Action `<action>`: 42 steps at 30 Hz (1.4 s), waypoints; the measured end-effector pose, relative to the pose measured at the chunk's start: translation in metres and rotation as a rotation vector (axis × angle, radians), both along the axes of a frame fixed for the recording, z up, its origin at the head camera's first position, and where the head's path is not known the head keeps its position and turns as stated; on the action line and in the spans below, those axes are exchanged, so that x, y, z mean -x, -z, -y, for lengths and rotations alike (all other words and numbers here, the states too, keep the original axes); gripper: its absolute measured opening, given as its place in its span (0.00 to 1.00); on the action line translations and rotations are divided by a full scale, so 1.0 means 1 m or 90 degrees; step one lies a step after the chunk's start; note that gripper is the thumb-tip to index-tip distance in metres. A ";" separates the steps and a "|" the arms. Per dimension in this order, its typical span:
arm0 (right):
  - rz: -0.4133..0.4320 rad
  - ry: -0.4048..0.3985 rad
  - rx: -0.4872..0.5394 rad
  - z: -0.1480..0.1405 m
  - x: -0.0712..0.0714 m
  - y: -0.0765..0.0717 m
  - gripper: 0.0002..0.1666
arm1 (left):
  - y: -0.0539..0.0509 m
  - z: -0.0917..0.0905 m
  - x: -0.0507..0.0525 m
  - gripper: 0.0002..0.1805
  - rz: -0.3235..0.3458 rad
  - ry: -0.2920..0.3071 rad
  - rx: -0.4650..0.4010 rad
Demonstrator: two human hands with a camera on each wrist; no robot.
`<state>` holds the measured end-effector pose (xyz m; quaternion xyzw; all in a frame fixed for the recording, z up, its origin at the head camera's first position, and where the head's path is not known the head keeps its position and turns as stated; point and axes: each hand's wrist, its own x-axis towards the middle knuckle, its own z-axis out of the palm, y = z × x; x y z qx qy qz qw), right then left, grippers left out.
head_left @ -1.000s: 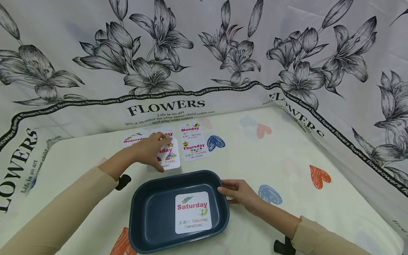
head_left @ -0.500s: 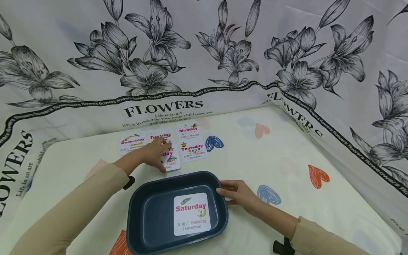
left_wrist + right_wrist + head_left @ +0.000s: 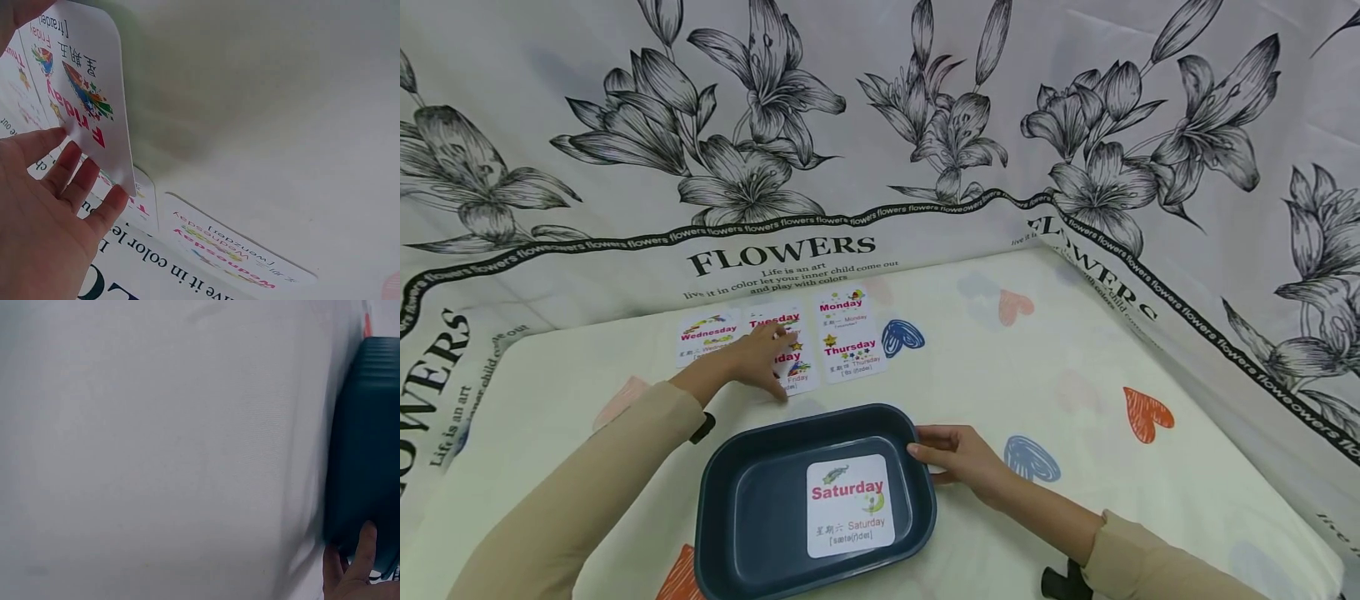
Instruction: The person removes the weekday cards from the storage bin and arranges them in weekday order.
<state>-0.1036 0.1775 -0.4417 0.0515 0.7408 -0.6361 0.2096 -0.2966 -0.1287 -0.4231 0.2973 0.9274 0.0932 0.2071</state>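
The left hand [image 3: 748, 358] hides much of the Tuesday card [image 3: 772, 312] and part of the Friday card [image 3: 797, 373], which it pinches edge to edge between thumb and fingers. Whether Friday lies flat is hard to tell. The right hand [image 3: 962, 458], at the tray's two to three o'clock, clasps the rim of the dark blue tray [image 3: 767, 517]; its outer fingers are mostly hidden. The table [image 3: 970, 375] has a cream, heart-printed cover; a white lily-printed cloth [image 3: 917, 179] hangs behind. Six cards show: the Saturday card [image 3: 850, 506] toward three o'clock inside the tray, and five around its twelve, with the Wednesday card [image 3: 700, 337] at Friday's ten, the Thursday card [image 3: 856, 360] at its two to three, and the Monday card [image 3: 844, 308] beyond.
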 end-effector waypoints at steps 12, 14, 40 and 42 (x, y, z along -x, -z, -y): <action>0.000 -0.002 0.001 0.000 0.000 0.000 0.33 | 0.001 0.002 0.000 0.59 0.012 -0.007 -0.004; 0.001 -0.001 0.002 0.000 0.000 0.000 0.33 | 0.001 0.001 0.000 0.59 0.009 -0.004 0.001; 0.004 0.003 -0.001 -0.001 -0.001 0.001 0.33 | -0.046 0.004 0.016 0.23 0.005 -0.012 -0.037; 0.002 0.002 -0.001 -0.001 -0.001 0.001 0.32 | -0.049 0.005 0.016 0.20 0.017 0.004 -0.014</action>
